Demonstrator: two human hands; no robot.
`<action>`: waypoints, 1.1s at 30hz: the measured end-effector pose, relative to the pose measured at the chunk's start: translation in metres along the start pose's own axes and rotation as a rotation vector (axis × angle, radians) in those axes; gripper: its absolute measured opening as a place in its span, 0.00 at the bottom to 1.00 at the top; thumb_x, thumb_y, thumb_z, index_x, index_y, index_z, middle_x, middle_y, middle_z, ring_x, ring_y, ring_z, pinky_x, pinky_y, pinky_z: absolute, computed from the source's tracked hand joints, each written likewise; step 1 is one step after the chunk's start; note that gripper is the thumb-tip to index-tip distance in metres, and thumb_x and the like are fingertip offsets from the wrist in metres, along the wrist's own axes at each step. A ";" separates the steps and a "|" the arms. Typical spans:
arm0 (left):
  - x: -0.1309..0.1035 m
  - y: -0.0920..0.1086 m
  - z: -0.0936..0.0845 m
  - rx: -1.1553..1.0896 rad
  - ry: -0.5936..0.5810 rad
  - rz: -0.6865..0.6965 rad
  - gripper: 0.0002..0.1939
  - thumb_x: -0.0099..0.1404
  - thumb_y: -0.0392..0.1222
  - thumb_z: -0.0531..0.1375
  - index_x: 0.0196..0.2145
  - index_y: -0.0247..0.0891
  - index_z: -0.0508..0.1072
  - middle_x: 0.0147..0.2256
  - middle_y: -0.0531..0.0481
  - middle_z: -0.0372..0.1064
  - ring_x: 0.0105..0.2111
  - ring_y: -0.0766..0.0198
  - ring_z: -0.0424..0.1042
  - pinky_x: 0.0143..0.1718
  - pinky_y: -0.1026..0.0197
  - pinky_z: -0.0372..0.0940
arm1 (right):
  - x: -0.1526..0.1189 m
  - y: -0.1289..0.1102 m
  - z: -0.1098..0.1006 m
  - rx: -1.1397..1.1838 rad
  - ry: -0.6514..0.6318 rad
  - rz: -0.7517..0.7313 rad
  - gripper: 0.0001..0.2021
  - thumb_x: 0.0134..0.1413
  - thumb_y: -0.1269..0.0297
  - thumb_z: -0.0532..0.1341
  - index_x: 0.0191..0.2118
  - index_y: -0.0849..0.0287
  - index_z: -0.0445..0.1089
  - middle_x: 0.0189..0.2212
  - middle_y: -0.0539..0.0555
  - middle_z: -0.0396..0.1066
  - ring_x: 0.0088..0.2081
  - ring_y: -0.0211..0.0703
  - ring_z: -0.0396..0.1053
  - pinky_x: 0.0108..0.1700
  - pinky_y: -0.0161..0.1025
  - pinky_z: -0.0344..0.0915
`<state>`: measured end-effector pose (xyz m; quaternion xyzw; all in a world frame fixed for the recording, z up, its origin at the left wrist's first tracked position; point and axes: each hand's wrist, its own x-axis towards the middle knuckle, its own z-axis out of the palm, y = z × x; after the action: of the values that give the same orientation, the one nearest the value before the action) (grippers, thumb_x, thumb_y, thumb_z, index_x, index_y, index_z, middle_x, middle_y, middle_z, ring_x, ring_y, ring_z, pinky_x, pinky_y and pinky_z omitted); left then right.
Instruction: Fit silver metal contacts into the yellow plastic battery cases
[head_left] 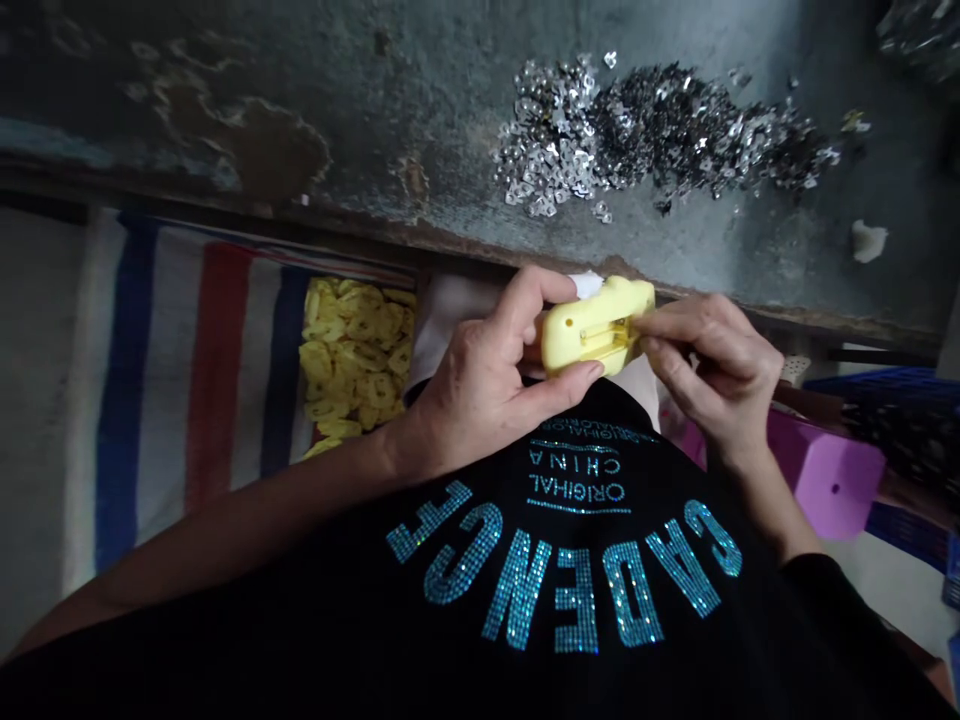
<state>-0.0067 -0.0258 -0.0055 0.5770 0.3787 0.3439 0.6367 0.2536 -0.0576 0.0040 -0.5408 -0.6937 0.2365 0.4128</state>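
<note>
My left hand [480, 385] is wrapped round a pale yellow plastic casing [561, 340], thumb along its lower edge. A white covering [587, 285] shows at the index fingertip. The casing has a rectangular recess and a small round hole facing me. At its right end my right hand [709, 365] has thumb and fingers pinched together, touching the rim of the recess. Whatever lies between those fingertips is too small or hidden to make out. Beyond both hands, a pile of small shiny metal clips [660, 135] lies on the worn metal tabletop [420, 90].
Many similar yellow casings [356, 350] fill a striped woven sack [214, 370] at the left. A purple plastic stool [836, 480] stands at the right, near another person's arm [814, 400]. A white scrap [868, 241] lies on the tabletop, whose front edge runs just beyond my hands.
</note>
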 end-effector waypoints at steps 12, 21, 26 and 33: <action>0.009 0.024 0.010 0.274 -0.024 0.110 0.18 0.71 0.46 0.76 0.55 0.47 0.79 0.50 0.49 0.85 0.46 0.49 0.86 0.52 0.50 0.79 | 0.018 0.024 0.004 0.165 -0.114 0.269 0.23 0.64 0.46 0.77 0.60 0.47 0.79 0.57 0.57 0.81 0.53 0.52 0.81 0.45 0.44 0.78; 0.016 0.019 -0.001 -0.028 -0.273 -0.096 0.50 0.66 0.45 0.81 0.80 0.50 0.68 0.59 0.43 0.84 0.59 0.46 0.85 0.61 0.47 0.83 | 0.002 0.028 0.012 0.253 0.070 0.140 0.22 0.65 0.53 0.74 0.61 0.47 0.77 0.56 0.56 0.77 0.55 0.52 0.79 0.52 0.48 0.82; 0.028 0.007 -0.009 -0.177 -0.439 -0.258 0.48 0.61 0.47 0.85 0.75 0.52 0.77 0.62 0.42 0.82 0.65 0.44 0.82 0.62 0.42 0.83 | -0.001 0.023 0.004 0.114 0.063 -0.020 0.24 0.66 0.65 0.74 0.65 0.45 0.77 0.57 0.57 0.77 0.54 0.52 0.76 0.50 0.49 0.78; 0.035 -0.002 -0.017 -0.208 -0.431 -0.172 0.39 0.55 0.44 0.87 0.64 0.47 0.87 0.59 0.41 0.82 0.61 0.43 0.83 0.58 0.46 0.84 | 0.012 0.013 -0.001 0.058 0.008 -0.024 0.23 0.67 0.67 0.73 0.64 0.46 0.77 0.55 0.57 0.77 0.51 0.52 0.76 0.49 0.51 0.76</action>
<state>-0.0050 0.0123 -0.0109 0.5340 0.2446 0.1947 0.7855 0.2605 -0.0422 -0.0014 -0.5210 -0.6914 0.2492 0.4341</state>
